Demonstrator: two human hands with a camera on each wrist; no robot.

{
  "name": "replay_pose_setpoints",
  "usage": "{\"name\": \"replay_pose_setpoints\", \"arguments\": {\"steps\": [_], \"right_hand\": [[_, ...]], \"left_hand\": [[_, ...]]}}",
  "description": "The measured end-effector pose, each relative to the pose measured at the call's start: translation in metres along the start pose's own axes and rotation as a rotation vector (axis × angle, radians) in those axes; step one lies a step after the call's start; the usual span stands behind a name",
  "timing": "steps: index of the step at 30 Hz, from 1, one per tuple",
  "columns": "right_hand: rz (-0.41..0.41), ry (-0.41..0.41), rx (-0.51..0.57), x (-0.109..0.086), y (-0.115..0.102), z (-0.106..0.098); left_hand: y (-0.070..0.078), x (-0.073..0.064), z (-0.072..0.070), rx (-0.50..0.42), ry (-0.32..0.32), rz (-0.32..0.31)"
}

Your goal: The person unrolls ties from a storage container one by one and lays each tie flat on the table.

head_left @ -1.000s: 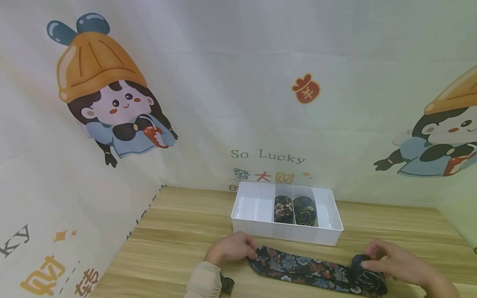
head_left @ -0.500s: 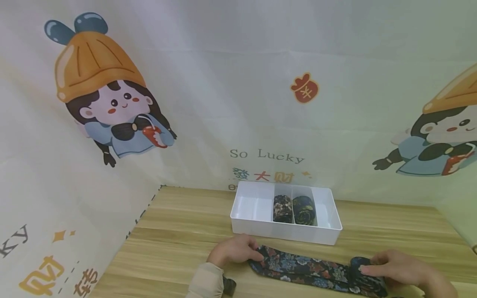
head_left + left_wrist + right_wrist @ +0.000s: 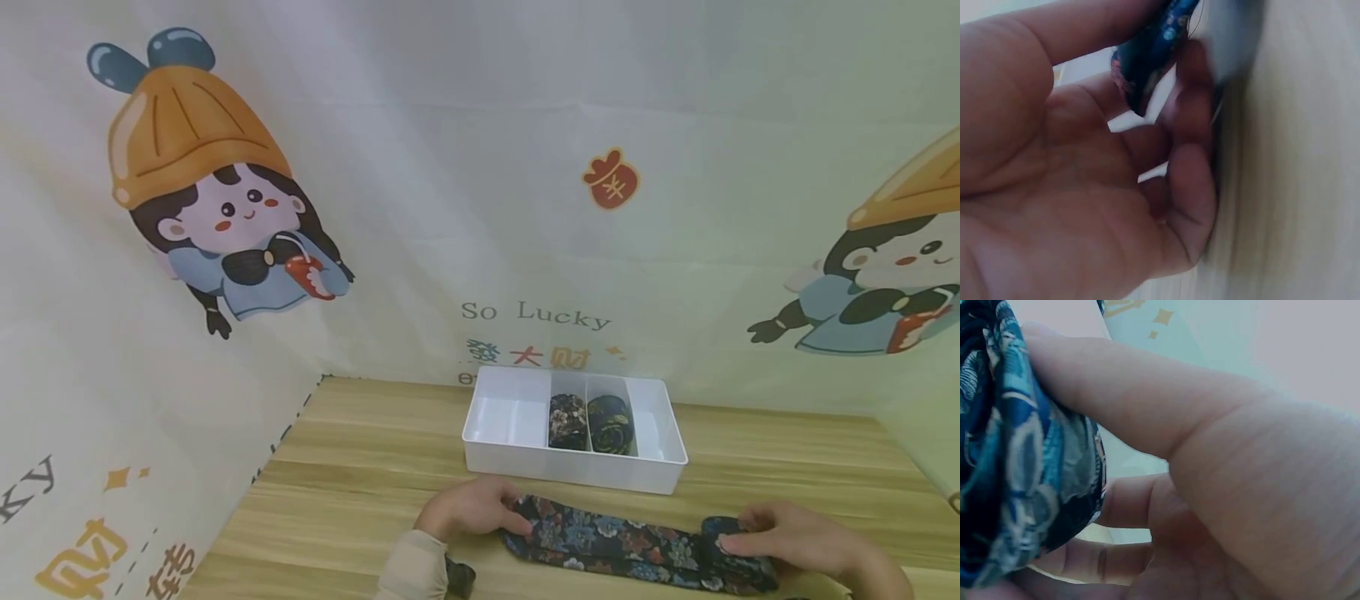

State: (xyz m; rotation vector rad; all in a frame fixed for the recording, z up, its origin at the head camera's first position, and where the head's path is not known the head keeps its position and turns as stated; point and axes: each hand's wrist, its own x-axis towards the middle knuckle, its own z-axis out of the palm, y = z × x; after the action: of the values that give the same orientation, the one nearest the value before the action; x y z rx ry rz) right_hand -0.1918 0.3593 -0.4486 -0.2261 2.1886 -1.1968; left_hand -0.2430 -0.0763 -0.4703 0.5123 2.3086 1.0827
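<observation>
A dark necktie (image 3: 600, 537) with blue, red and white flowers lies across the wooden table in the head view, its right end wound into a roll. My left hand (image 3: 480, 507) pinches the wide left end between thumb and fingers; in the left wrist view the tie's tip (image 3: 1147, 62) shows between them. At the other end my right hand (image 3: 795, 537) grips the roll (image 3: 735, 554). The right wrist view has the thumb along the near side of the rolled layers (image 3: 1035, 462), with the fingers curled behind them.
Behind the tie stands a white divided box (image 3: 573, 472). Two rolled ties sit in its middle compartments, a brown-flowered roll (image 3: 567, 421) and a dark blue-green roll (image 3: 611, 425). A printed cloth (image 3: 420, 208) hangs at the table's back edge.
My right hand has shifted slightly down and left with the roll, its fingers closing farther round it. My left thumb has moved farther onto the tie's end.
</observation>
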Motion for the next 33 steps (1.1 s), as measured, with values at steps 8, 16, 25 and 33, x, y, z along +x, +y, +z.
{"name": "replay_pose_setpoints", "arguments": {"steps": [8, 16, 25, 33], "right_hand": [[0.043, 0.118, -0.072, -0.001, -0.011, -0.001], [-0.035, 0.167, -0.129, 0.005, -0.036, 0.014], [-0.253, 0.191, -0.087, 0.02, -0.057, 0.043], [-0.274, 0.215, -0.114, 0.036, -0.081, 0.063]], "left_hand": [[0.001, -0.004, -0.014, 0.05, 0.007, 0.027], [-0.008, -0.031, -0.046, 0.063, 0.054, 0.089], [-0.024, -0.058, -0.083, 0.021, 0.128, 0.062], [-0.037, -0.084, -0.1, -0.042, 0.197, 0.005]]}}
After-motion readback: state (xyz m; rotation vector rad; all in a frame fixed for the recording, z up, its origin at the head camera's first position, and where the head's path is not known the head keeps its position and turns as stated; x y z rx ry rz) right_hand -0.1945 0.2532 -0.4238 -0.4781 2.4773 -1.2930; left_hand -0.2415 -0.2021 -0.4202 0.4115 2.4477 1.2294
